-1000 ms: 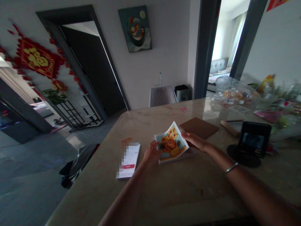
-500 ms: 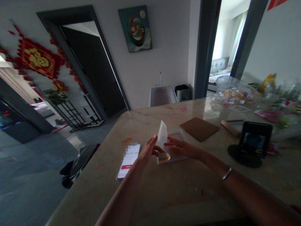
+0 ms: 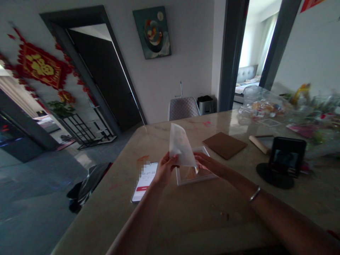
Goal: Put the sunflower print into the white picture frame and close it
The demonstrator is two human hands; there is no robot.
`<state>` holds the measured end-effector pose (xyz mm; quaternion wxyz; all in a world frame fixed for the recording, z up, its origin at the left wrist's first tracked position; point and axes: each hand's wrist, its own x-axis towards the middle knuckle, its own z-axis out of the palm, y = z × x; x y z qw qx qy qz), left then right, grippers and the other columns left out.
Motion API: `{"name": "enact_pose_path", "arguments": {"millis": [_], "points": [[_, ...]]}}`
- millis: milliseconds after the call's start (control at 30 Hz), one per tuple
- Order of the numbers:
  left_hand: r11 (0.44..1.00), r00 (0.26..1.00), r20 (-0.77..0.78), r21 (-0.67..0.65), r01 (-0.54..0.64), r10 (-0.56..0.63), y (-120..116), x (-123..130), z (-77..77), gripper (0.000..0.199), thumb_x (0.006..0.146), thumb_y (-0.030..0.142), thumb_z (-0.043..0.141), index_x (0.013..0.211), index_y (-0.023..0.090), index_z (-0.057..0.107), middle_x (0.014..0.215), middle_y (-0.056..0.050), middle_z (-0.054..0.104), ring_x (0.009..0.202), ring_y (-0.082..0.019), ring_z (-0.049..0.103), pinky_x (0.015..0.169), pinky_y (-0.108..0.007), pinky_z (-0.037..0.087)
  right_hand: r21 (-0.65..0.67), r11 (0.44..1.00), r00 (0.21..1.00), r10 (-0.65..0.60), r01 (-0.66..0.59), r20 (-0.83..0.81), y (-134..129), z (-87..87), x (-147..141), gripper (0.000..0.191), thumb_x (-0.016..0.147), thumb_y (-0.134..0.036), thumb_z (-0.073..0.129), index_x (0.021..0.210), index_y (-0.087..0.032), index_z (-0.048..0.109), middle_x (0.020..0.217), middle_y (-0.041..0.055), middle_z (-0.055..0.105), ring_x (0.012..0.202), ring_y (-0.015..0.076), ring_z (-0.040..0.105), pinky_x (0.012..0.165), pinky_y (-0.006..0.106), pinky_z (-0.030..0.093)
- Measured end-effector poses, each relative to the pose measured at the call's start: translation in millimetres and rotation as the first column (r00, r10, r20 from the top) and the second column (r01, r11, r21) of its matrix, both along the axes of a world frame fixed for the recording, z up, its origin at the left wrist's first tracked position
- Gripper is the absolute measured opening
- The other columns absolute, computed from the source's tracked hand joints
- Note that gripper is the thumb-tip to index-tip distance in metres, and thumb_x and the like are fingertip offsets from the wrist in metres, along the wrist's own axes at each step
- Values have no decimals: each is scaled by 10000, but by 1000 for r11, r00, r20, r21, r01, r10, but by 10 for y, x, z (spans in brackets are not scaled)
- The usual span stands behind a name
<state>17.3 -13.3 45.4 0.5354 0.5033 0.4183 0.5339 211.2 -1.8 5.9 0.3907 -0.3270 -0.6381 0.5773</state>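
A white sheet of paper (image 3: 181, 147) stands tilted up above the table, its pale side toward me. My left hand (image 3: 166, 168) pinches its lower left corner between thumb and fingers. At the lower right edge, the fingers of my right hand (image 3: 208, 164) close on the sheet, where a small coloured patch shows, so the far side may be printed. Beneath both hands lies a white picture frame (image 3: 183, 182), partly hidden by the sheet and my right hand. Left of my left hand, a phone (image 3: 145, 182) with a lit timer screen lies flat.
A brown board (image 3: 225, 145) lies behind my right hand. Farther right are a light wooden frame (image 3: 259, 144) and a black stand (image 3: 276, 177) holding a dark-screened device. Plastic bags (image 3: 265, 102) crowd the far right of the table. A grey chair (image 3: 184, 108) stands behind it.
The sheet has turned from nearly edge-on to show its broad white face, and its top has swung up and left. The phone's timer has advanced one second.
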Motion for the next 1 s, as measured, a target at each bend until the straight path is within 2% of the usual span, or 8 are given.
{"name": "enact_pose_path", "arguments": {"millis": [100,200,267,333,533,700,867,1000], "points": [[999,998,64,-31,24,-22,16,14,-55,349,589,379,673,842,155,587,748,-3,577,606,-78,504,508,-176,419,-76,996,991,-55,46,-122,19,6,4,497,794,-544,404,1175,-227,430,1017,67,584,797,146,592,692,290,490],[998,998,34,-44,52,-51,54,9,-130,331,606,329,656,876,161,565,758,6,569,623,-82,517,508,-174,442,-120,953,952,-291,280,-90,112,-7,103,444,777,-459,456,1143,-208,437,905,51,604,706,140,590,611,267,488],[999,995,-94,-43,26,-30,86,-2,-185,346,640,277,615,957,162,539,797,-2,580,645,-93,537,491,-169,444,-40,884,885,-465,466,41,200,-27,220,405,737,-395,505,1088,-198,463,888,50,608,728,154,588,583,259,475],[999,955,-295,-41,-35,22,123,-18,-247,407,665,226,570,1061,159,498,804,-11,591,608,-94,542,448,-161,418,124,833,813,-553,539,181,278,-50,340,322,700,-358,532,974,-191,513,862,52,615,725,168,586,562,260,459],[988,649,-748,61,-140,138,201,-94,-375,491,707,243,526,1178,120,467,635,2,577,531,-114,522,476,-199,366,351,848,758,-519,397,395,329,-122,452,176,711,-285,527,833,-164,565,732,42,620,679,157,583,607,257,432],[993,514,-851,65,-95,105,161,-111,-333,548,717,204,495,1250,114,404,766,-47,640,705,-159,580,596,-224,394,402,874,722,-463,274,514,295,-184,408,221,705,-242,552,899,-143,582,767,51,615,691,148,573,599,237,411],[998,345,-937,44,-36,54,123,-89,-281,520,744,199,458,1254,107,412,788,-45,629,706,-136,559,566,-206,359,400,879,673,-461,259,578,258,-140,404,234,720,-228,547,933,-137,581,790,64,628,697,147,579,600,228,399],[999,315,-948,49,-9,49,107,-79,-259,462,754,216,451,1212,161,473,728,-6,608,639,-113,533,515,-197,314,391,883,676,-456,261,579,247,-82,421,207,764,-232,491,928,-137,574,797,74,644,697,152,591,607,232,405]]}}
